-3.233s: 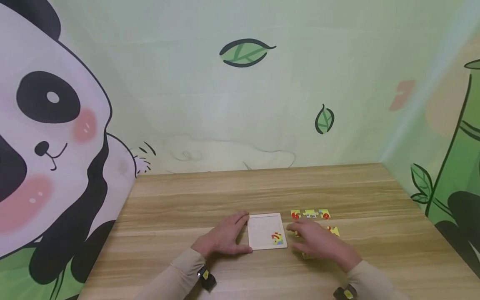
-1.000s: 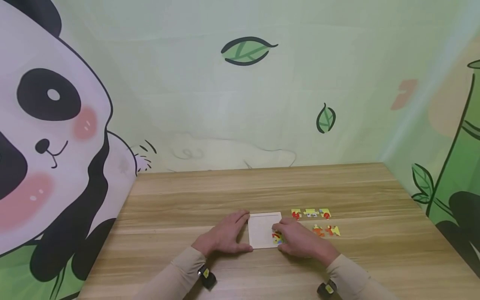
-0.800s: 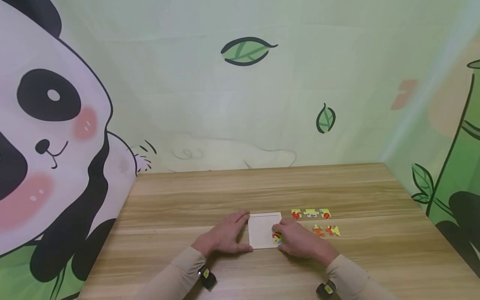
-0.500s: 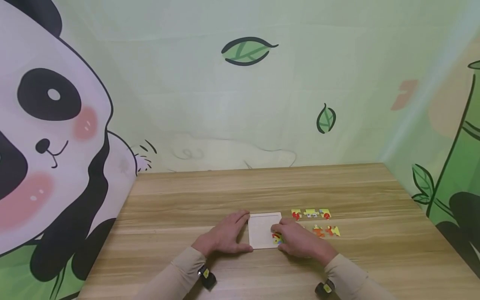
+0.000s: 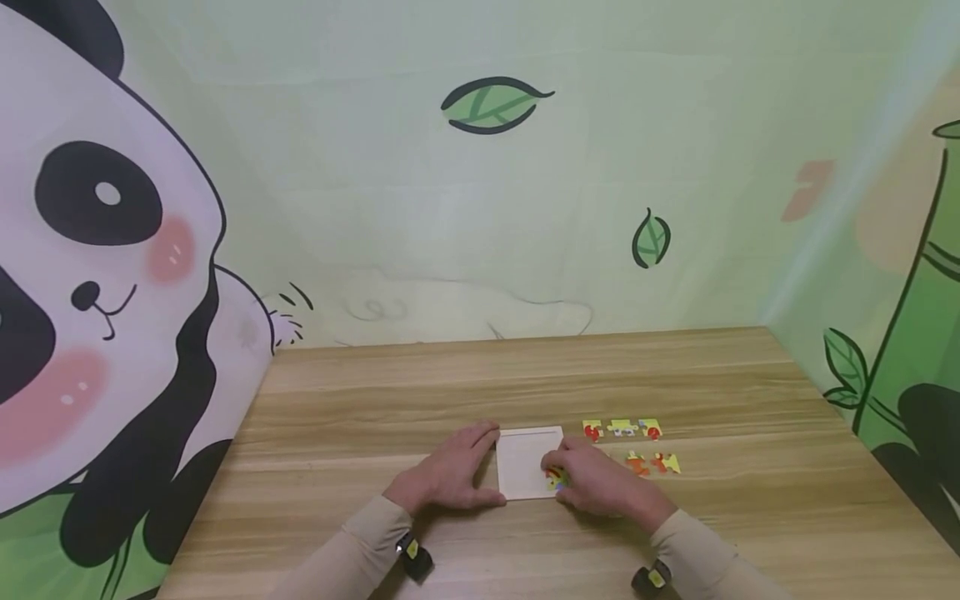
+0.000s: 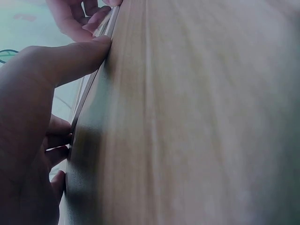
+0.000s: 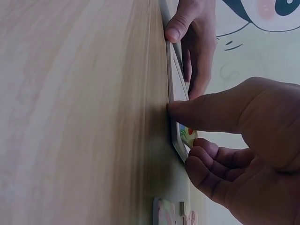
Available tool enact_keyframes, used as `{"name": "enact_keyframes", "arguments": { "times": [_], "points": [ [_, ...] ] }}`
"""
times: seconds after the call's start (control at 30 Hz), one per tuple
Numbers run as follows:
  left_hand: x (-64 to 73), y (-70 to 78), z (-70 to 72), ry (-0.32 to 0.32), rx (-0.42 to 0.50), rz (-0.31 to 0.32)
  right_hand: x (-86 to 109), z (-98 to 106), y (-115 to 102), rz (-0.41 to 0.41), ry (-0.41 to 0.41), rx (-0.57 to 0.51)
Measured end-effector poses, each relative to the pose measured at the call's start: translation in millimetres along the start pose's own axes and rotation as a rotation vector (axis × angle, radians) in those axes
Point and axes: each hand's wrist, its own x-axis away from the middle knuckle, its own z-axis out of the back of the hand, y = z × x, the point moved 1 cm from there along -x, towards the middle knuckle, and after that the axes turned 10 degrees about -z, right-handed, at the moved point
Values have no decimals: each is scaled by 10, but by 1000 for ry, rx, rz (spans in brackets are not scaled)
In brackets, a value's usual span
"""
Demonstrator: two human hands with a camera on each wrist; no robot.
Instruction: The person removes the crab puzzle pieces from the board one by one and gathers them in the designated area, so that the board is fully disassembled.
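A shallow white puzzle tray (image 5: pixel 520 462) lies flat on the table. My left hand (image 5: pixel 456 468) braces its left side, thumb at the near corner and fairly straight fingers at the far corner. At the tray's lower right my right hand (image 5: pixel 600 479) has curled fingertips on a colourful jigsaw piece (image 5: pixel 555 479). The right wrist view shows the right thumb (image 7: pixel 206 111) on the tray's edge, with the jigsaw piece (image 7: pixel 187 134) between it and the curled fingers (image 7: pixel 211 164). The right hand hides part of the piece and the tray's right edge.
Beyond my right hand, several loose jigsaw pieces (image 5: pixel 622 428) form a row. Nearer are two orange and yellow pieces (image 5: pixel 651 463). Wood-grained tabletop (image 5: pixel 360 400) surrounds the tray, with a green cartoon-printed wall (image 5: pixel 360 208) behind. Each wrist wears a small black camera (image 5: pixel 415 558).
From above the loose pieces, my right hand has moved left onto the tray's lower right. Over the last second it barely shifts. The left hand and tray stay in place.
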Motion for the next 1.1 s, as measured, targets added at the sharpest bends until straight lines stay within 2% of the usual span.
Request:
{"name": "enact_keyframes", "arguments": {
  "times": [0.3, 0.8, 1.1],
  "points": [
    [9, -31, -18, 3, -4, -4, 1, 0, 14, -37, 23, -76],
    [15, -39, 27, 8, -19, -5, -29, 20, 13, 8, 63, -76],
    [-2, -40, -24, 26, -25, -32, 2, 55, 69, 19, 67, -124]
  ]
}}
